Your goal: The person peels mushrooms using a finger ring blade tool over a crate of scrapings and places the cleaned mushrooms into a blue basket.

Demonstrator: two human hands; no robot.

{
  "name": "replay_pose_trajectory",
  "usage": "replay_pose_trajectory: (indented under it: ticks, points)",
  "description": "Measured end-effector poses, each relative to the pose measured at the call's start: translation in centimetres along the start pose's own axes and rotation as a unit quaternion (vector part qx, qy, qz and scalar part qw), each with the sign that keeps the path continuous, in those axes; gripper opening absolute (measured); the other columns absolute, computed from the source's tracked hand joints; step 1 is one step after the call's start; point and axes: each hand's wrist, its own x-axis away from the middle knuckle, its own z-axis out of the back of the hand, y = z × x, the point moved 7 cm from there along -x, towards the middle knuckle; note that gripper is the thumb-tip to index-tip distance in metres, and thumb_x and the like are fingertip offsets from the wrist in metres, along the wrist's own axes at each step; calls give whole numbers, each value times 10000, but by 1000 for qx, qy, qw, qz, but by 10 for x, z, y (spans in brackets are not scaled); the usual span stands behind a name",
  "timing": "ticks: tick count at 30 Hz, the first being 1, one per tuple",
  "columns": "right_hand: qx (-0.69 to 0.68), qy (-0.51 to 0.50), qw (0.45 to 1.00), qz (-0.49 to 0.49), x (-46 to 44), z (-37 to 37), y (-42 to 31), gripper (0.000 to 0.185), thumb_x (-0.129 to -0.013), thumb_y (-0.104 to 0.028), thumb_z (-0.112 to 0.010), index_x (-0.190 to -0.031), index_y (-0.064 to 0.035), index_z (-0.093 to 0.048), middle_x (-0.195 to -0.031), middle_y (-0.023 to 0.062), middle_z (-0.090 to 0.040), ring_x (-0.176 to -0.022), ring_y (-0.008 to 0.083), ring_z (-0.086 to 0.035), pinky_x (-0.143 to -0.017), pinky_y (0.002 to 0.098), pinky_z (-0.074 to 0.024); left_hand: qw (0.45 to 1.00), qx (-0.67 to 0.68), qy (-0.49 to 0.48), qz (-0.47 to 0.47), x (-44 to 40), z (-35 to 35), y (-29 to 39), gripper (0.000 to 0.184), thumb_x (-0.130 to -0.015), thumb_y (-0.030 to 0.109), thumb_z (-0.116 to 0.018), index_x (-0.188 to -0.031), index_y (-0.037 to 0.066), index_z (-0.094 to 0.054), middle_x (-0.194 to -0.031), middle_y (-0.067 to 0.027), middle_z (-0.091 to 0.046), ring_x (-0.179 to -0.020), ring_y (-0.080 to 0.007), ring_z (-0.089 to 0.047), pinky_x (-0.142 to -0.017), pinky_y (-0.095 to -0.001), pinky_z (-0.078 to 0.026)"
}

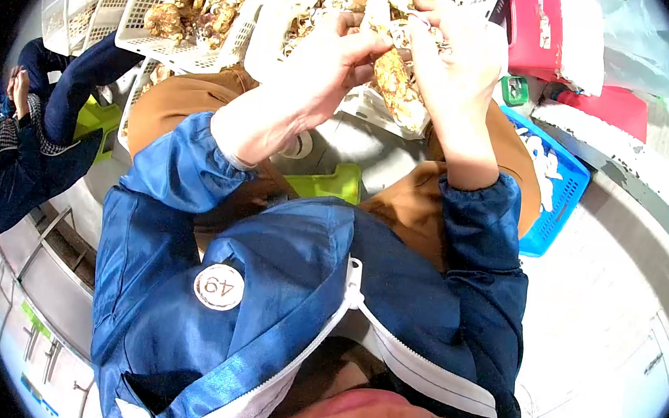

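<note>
A long brown mushroom (397, 87) with a rough, dirty-looking surface hangs between my two hands, over the near edge of a white crate (270, 40). My left hand (322, 76) has its thumb and fingers closed around the upper part of it. My right hand (450, 68) is closed at the mushroom's top right; whatever its fingertips pinch there is too small to make out. Pale scraps and trimmings lie in the crate beyond both hands.
White basket (131, 28) of brown mushrooms, upper left. Blue basket (562, 201) with white pieces, right. Red container (537, 32), upper right. Green stool (325, 184) below me. Another person (38, 135) sits at the far left.
</note>
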Motion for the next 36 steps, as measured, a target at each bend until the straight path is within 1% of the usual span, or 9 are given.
replay_pose_trajectory:
  ticks: [5, 9, 10, 14, 15, 17, 22, 31, 36]
  points:
    - [-330, -41, 890, -312, 12, -8, 52, 85, -868, -61, -758, -921, -1, -729, -962, 64, -735, -850, 95, -656, -801, 232, -511, 999, -15, -14, 34, 0, 2, 6, 261, -911, 126, -611, -1143, 12, -578, -943, -80, -666, -813, -147, -637, -694, -253, -521]
    - [-395, -23, 829, -395, 19, 1, 97, 94, -852, -74, -765, -897, -3, -722, -919, 47, -726, -851, 108, -653, -787, 238, -516, 990, 54, -83, 101, -5, 5, 1, 273, -915, 147, -473, -1034, -63, -602, -895, -187, -693, -813, -297, -706, -760, -355, -592]
    - [-318, -36, 875, -364, 16, 6, 94, 104, -849, -83, -767, -894, -2, -718, -909, 42, -718, -832, 108, -646, -772, 242, -513, 991, 22, -58, 121, -5, 9, 1, 361, -892, 193, -485, -1169, -20, -576, -947, -187, -698, -763, -229, -675, -698, -327, -588]
    - [-3, -47, 989, -141, -9, 26, 44, 182, -807, -137, -784, -885, -1, -692, -874, 70, -636, -748, 152, -607, -698, 266, -488, 991, 49, -48, 118, -5, 6, 5, 399, -917, 192, -496, -1241, -36, -545, -1085, -224, -691, -862, -260, -701, -756, -343, -604]
    - [11, -65, 989, -133, -11, 24, 33, 161, -810, -129, -771, -883, -10, -692, -890, 77, -649, -764, 176, -624, -701, 276, -497, 991, 94, -39, 92, -3, 4, 10, 258, -954, 117, -501, -1088, -84, -590, -995, -226, -696, -856, -311, -717, -844, -389, -607]
    - [-5, -59, 992, -114, -15, 24, 10, 112, -751, -53, -735, -757, -9, -633, -857, 118, -571, -792, 307, -586, -683, 388, -484, 989, 94, -61, 93, -5, 3, 6, 237, -958, 118, -526, -1087, -66, -603, -975, -188, -707, -847, -268, -722, -831, -365, -612]
    - [9, -66, 998, -4, -14, 11, -5, 134, -730, -53, -739, -760, -15, -615, -866, 132, -563, -827, 333, -568, -719, 410, -470, 994, 62, -13, 90, 0, -1, 8, 178, -965, 161, -602, -1053, 15, -652, -866, -27, -702, -708, -98, -671, -656, -227, -571]
    - [-18, -82, 994, 64, -17, 4, -13, 76, -761, -33, -685, -794, -5, -624, -910, 129, -616, -831, 331, -605, -714, 401, -494, 987, 67, -89, 114, 2, -1, 2, 173, -975, 163, -608, -1088, 38, -648, -956, -54, -708, -852, -108, -699, -761, -249, -608]
    - [55, -81, 992, 81, -6, -4, -11, 88, -814, -85, -719, -882, -35, -692, -938, 90, -701, -837, 262, -674, -730, 327, -534, 988, 71, -78, 113, 3, 0, 3, 168, -977, 163, -604, -1069, 28, -644, -920, -55, -701, -776, -100, -678, -672, -227, -576]
